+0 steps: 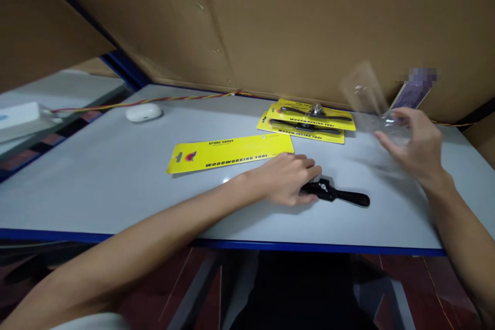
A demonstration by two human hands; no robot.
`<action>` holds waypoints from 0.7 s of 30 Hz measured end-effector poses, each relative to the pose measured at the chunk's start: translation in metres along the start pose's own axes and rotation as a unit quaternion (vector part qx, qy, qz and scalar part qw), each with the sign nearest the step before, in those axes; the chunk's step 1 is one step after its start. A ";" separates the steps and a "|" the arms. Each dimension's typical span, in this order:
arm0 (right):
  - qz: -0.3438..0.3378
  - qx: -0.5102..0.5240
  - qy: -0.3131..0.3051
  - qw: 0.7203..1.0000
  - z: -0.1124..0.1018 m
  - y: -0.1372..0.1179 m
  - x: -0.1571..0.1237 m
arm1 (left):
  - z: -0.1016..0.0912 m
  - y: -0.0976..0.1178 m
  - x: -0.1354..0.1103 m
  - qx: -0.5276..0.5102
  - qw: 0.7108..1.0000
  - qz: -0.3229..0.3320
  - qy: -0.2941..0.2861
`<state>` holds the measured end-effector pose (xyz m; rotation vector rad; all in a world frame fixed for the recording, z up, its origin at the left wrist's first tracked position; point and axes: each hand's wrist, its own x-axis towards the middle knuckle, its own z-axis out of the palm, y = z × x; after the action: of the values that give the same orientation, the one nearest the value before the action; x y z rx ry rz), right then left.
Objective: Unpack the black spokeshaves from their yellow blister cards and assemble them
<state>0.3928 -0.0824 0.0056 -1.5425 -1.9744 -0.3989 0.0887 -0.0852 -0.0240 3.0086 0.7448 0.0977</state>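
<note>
Our right fingers [386, 144] pinch the clear plastic shell [363, 87]; we can't tell if our left fingers [313, 170] grip the black tool [352, 197]. Let's squeeze the shell softly.

Mostly shiny stuff on a smooth, faintly glossy bench [112, 180]

From where I stand, the black spoke shave [331, 193] has a glossy finish and a bright, metallic-looking screw [323, 187]; the blister shell [365, 87] is thin, see-through plastic; the yellow backing card [232, 152] looks smooth and printed; the white case [144, 112] has a plastic sheen; the panel [294, 20] is matt, like brown cardboard.
</note>
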 end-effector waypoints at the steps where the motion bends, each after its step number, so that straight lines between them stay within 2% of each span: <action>1: -0.052 0.055 -0.002 0.997 0.003 -0.007 -0.003 | 0.002 -0.003 0.001 0.014 1.000 -0.009 0.014; 3: -0.120 0.137 -0.030 0.983 0.012 -0.022 -0.011 | 0.009 -0.008 0.003 0.032 0.998 -0.026 0.038; 7: -0.164 0.204 -0.093 0.961 0.024 -0.047 -0.023 | 0.021 -0.013 0.007 0.013 0.996 -0.059 0.069; 12: -0.176 0.175 -0.295 0.923 0.022 -0.043 -0.022 | 0.027 -0.010 0.009 -0.002 0.996 -0.086 0.024; 14: -0.178 0.161 -0.334 0.912 0.020 -0.037 -0.020 | 0.025 -0.006 0.008 -0.011 0.995 -0.098 0.009; 17: -0.163 0.149 -0.328 0.918 0.020 -0.034 -0.021 | 0.017 -0.003 0.004 -0.036 0.995 -0.094 0.016; 21: -0.148 0.155 -0.270 0.939 0.025 -0.036 -0.024 | 0.010 -0.007 0.000 -0.017 0.995 -0.079 0.062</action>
<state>0.3557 -0.0966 -0.0239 -1.2360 -2.5540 0.2504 0.0859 -0.0794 -0.0347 2.9193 0.9776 0.2916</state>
